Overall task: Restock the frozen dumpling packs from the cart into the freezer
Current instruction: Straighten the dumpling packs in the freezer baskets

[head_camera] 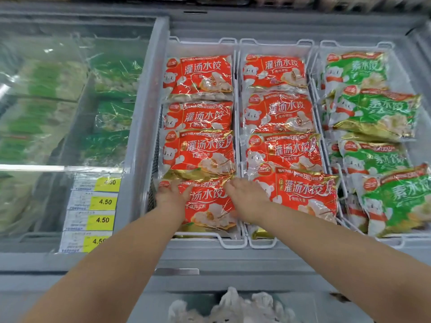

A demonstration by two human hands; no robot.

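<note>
Clearly, 灌汤水饺 pack (207, 203), 4.50 tags (103, 202)

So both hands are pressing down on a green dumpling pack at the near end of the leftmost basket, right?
Not quite: the pack is red, not green. In the head view the left hand and right hand both rest on a red dumpling pack at the near end of the leftmost basket. The green packs sit in the rightmost basket.
</note>
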